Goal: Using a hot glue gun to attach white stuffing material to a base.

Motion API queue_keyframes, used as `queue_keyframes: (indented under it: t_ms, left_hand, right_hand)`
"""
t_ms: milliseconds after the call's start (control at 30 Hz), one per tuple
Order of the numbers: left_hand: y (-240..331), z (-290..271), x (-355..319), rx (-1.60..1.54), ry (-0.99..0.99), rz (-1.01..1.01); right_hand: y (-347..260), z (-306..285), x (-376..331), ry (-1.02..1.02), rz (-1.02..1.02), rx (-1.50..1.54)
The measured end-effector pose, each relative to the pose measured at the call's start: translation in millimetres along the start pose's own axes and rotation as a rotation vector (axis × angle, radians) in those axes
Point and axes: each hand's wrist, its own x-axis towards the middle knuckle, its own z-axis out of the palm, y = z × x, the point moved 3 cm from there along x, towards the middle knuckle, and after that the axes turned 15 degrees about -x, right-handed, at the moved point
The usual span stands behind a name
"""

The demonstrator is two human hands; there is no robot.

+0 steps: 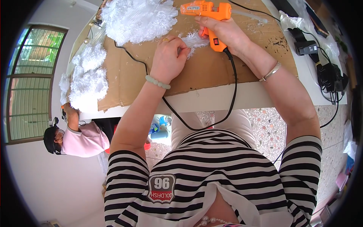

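Observation:
My right hand (230,36) is closed round the handle of an orange glue gun (206,9), its nozzle toward the left and a clear glue stick (249,16) at its back. My left hand (169,56) is closed, its fingertips pinching the end of a white feathery strip (194,42). The strip lies between my two hands, below the gun; its right end passes behind my right hand. Just beyond my left hand is a large pile of white feathery pieces (138,20).
Brown cardboard (124,85) covers much of the white table (211,96). More white feathery pieces (89,83) lie at the left. The gun's black cord (234,89) loops over the near edge. Black adapters and cables (329,75) lie at right. A person in pink (85,138) works at the left.

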Motion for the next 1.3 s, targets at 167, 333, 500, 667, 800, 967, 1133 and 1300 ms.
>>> queue_keyframes:
  t_ms: [167,333,500,667,800,967,1133,1300]
  left_hand:
    - [3,1,3,-0.015,-0.007,-0.068]
    - [-1,-5,2,-0.093,0.089,-0.100]
    - [-1,-7,8,-0.154,0.085,-0.188]
    - [-3,0,10,0.021,0.002,-0.060]
    - [-25,-21,21,-0.225,0.166,-0.302]
    - [-12,-70,14,-0.428,0.527,-0.250]
    - [34,-60,-34,0.162,0.167,0.139]
    - [54,-27,-52,0.380,-0.117,0.317]
  right_hand:
    - [3,-2,1,-0.002,0.008,-0.028]
    - [4,-3,3,-0.015,-0.007,-0.037]
    - [4,-5,3,-0.009,-0.022,-0.023]
    - [0,-3,0,0.012,-0.033,0.008]
    - [2,0,3,-0.011,-0.001,-0.017]
    - [6,-4,6,-0.046,0.001,-0.076]
    - [10,-6,8,-0.036,0.008,-0.105]
    - [6,-6,7,-0.046,-0.014,-0.087]
